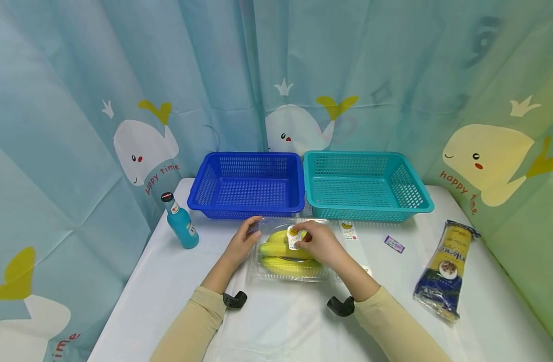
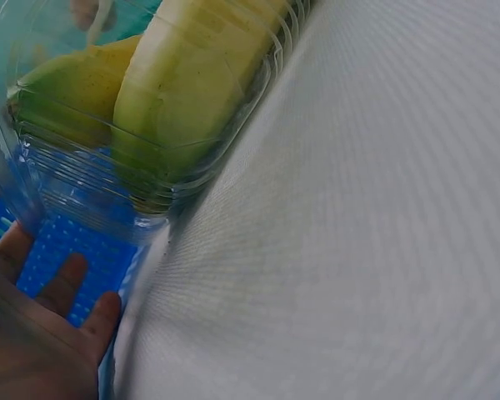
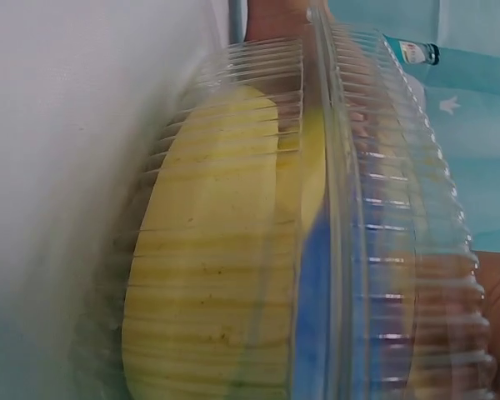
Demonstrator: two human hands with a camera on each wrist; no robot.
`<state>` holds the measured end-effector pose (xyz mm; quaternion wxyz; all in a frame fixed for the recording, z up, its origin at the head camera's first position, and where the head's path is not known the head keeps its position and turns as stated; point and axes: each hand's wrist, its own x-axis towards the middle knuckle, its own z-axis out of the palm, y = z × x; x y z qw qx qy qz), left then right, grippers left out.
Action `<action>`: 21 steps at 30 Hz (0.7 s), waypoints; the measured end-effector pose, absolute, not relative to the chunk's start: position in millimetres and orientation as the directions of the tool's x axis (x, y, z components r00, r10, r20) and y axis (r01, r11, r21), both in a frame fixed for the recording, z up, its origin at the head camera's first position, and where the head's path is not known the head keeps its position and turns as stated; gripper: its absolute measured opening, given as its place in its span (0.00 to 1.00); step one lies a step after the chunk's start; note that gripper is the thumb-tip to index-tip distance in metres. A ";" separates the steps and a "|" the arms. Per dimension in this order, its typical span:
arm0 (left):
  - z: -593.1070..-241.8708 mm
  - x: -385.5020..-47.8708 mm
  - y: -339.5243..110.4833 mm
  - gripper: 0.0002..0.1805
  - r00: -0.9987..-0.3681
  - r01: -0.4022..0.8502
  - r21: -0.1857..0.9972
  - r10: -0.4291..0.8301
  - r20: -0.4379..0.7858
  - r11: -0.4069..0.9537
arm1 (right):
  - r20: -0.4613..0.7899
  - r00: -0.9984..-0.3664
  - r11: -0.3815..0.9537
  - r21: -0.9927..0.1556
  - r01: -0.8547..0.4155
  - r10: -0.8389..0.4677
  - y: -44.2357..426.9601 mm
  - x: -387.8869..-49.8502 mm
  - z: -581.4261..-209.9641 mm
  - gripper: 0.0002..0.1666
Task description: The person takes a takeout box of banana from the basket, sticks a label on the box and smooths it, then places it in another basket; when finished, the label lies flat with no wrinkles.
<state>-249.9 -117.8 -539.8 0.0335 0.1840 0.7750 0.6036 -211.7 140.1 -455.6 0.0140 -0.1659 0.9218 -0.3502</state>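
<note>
A clear plastic clamshell box (image 1: 255, 274) stands closed on the table with several yellow bananas (image 1: 287, 266) inside. My left hand (image 1: 241, 246) is at the box's left side, fingers loosely spread; in the left wrist view they lie close to the ribbed wall, and contact there is hard to tell. Over the lid, my right hand (image 1: 320, 242) pinches a small white sticker (image 1: 293, 243) with a banana picture between thumb and fingers. Whether the sticker touches the lid cannot be told. In the right wrist view the box's rim (image 3: 337, 208) hides most of that hand.
Behind the box stand a blue basket (image 1: 247, 208) and a teal basket (image 1: 362, 211). A blue bottle (image 1: 181, 224) is at left. Rightward lie another banana label (image 1: 348, 231), a small purple packet (image 1: 394, 244) and a yellow-and-blue bag (image 1: 446, 271). Curtains surround the table.
</note>
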 end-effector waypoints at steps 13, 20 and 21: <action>-539.7 -249.1 -117.1 0.26 -0.931 0.256 0.947 0.312 0.188 0.194 | 0.028 -0.930 0.747 -0.587 -0.312 -0.366 131.1 -210.2 -445.7 0.20; -527.1 -243.4 -115.7 0.27 -0.926 0.266 0.940 0.328 0.188 0.213 | -0.009 -0.936 0.785 -0.549 -0.289 -0.351 131.1 -210.4 -439.2 0.20; -522.6 -241.5 -115.5 0.27 -0.923 0.272 0.937 0.334 0.190 0.220 | -0.016 -0.937 0.789 -0.545 -0.284 -0.348 131.8 -210.1 -437.7 0.20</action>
